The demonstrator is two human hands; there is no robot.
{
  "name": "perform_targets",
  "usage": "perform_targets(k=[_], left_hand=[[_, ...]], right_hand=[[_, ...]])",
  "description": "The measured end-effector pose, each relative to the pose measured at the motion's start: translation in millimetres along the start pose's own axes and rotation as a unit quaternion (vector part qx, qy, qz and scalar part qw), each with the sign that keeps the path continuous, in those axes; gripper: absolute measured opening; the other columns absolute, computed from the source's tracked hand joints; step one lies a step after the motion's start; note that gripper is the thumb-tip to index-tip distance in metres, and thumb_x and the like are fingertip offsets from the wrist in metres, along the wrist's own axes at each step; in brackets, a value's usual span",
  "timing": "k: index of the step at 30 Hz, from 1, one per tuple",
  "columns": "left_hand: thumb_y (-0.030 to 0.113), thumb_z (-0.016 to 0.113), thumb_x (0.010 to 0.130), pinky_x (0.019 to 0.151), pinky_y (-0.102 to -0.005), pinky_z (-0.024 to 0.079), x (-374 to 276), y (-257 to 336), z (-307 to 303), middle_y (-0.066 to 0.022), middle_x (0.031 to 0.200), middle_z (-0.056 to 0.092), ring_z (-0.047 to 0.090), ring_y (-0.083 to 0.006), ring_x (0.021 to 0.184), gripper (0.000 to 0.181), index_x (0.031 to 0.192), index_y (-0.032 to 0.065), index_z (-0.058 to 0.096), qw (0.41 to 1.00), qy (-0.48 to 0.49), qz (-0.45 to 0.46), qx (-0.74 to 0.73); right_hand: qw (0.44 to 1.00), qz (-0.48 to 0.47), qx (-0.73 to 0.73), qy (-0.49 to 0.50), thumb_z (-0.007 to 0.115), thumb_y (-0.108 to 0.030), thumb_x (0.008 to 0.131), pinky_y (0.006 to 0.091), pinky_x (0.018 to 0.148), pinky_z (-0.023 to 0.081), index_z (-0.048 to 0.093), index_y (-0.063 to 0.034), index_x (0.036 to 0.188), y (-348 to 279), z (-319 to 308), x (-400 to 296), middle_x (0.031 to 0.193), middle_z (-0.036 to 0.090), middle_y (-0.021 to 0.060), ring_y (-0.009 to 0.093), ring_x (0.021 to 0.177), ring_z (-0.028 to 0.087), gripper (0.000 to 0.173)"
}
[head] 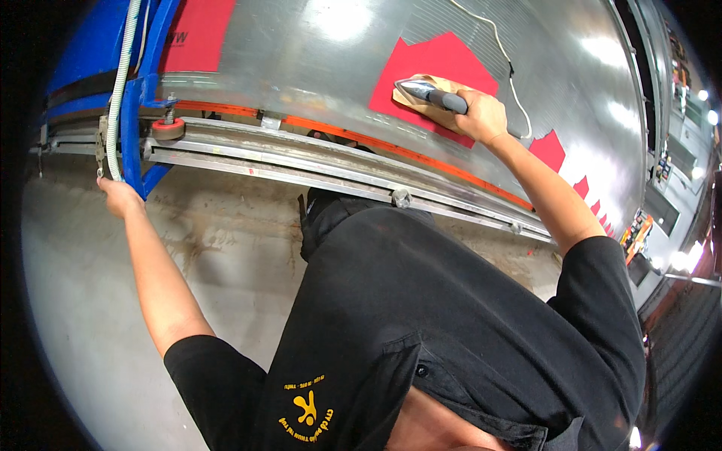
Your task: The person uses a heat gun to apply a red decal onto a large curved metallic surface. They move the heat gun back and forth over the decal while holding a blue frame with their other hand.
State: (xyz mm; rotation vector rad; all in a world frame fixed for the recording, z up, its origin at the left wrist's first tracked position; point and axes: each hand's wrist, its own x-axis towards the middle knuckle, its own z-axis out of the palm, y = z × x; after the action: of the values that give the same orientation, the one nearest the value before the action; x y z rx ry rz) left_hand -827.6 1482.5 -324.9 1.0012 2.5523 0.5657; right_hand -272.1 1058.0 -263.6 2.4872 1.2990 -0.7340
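Observation:
My right hand (479, 115) is closed around the dark grey handle of a pointed iron (420, 90), which rests on a piece of brown paper (431, 113). Under the paper lies a red cut fabric piece (445, 56) on a shiny metal-topped table (282, 51). My left hand (121, 197), at the far left, is at the lower end of a blue metal frame (131, 141), beside a white corrugated hose (119, 96). Whether its fingers grip the frame is unclear.
A metal rail (293, 169) runs along the table's near edge, with a red roller (168, 128) on it. Another red fabric piece (194, 36) with dark printing lies at left; more red pieces (548, 151) trail away right. A white cord (516, 98) crosses the tabletop.

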Motion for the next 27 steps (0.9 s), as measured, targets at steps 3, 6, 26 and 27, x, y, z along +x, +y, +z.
perform_targets(k=[3, 6, 26, 27], left_hand=[[0.075, 0.032, 0.097, 0.103, -0.0488, 0.045, 11, -8, -1, -0.0327, 0.12, 0.068, 0.063, -0.0445, 0.117, 0.098, 0.112, -0.014, 0.069, 0.999, -0.026, 0.024, 0.006], [0.075, 0.024, 0.098, 0.103, -0.0515, 0.045, 8, -3, 5, -0.0344, 0.119, 0.067, 0.062, -0.0468, 0.118, 0.1, 0.11, -0.0123, 0.07, 0.998, 0.005, 0.014, 0.057], [0.062, 0.022, 0.101, 0.106, -0.0511, 0.045, 73, 30, -11, -0.0289, 0.122, 0.068, 0.062, -0.0441, 0.12, 0.086, 0.114, -0.0056, 0.073, 0.997, -0.023, 0.021, 0.076], [0.062, 0.022, 0.101, 0.106, -0.0511, 0.045, 83, 31, -10, -0.0289, 0.122, 0.068, 0.062, -0.0441, 0.121, 0.086, 0.115, -0.0059, 0.073, 0.997, -0.027, 0.02, 0.074]], right_hand=[[0.998, -0.033, -0.004, 0.047, 0.062, -0.025, 0.079, 0.05, 0.085, 0.056, 0.073, -0.0151, 0.098, 11, 14, 2, 0.099, 0.074, 0.0142, 0.037, 0.096, 0.07, 0.024], [0.997, -0.032, 0.007, 0.065, 0.063, -0.02, 0.077, 0.0509, 0.086, 0.056, 0.073, -0.0137, 0.099, 9, 15, -2, 0.096, 0.074, 0.0158, 0.038, 0.095, 0.07, 0.025], [0.988, -0.067, 0.124, 0.058, 0.067, -0.016, 0.076, 0.0457, 0.074, 0.055, 0.072, -0.0019, 0.096, -116, -64, 51, 0.079, 0.069, 0.0243, 0.041, 0.078, 0.071, 0.026], [0.989, -0.066, 0.125, 0.048, 0.068, -0.018, 0.075, 0.0455, 0.075, 0.055, 0.072, -0.0014, 0.099, -147, -75, 65, 0.081, 0.07, 0.0248, 0.041, 0.078, 0.071, 0.029]])
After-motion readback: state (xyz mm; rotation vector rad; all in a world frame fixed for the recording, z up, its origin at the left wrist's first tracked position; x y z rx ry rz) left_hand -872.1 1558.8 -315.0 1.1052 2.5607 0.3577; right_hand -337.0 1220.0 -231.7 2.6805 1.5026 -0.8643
